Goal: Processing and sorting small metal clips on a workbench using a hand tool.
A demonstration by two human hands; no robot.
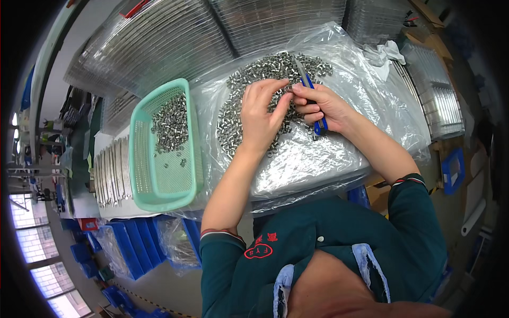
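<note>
My right hand [326,106] is wrapped round a blue utility knife [311,100], its grey blade out and pointing away from me. Close beside it, my left hand [260,116] has its thumb and forefinger curled toward each other, nearly meeting my right thumb. Whatever sits between those fingertips is too small to make out. Under and around both hands spreads a pile of small, short metal tubes [233,127], lying on clear plastic sheeting [297,169].
Left of the pile stands a mint-green plastic basket [196,159] partly filled with similar metal pieces. Stacked clear trays [175,47] line the back. Long metal rods [112,172] lie left of the basket. A white cloth [384,55] rests at the back right; blue bins [135,249] sit below.
</note>
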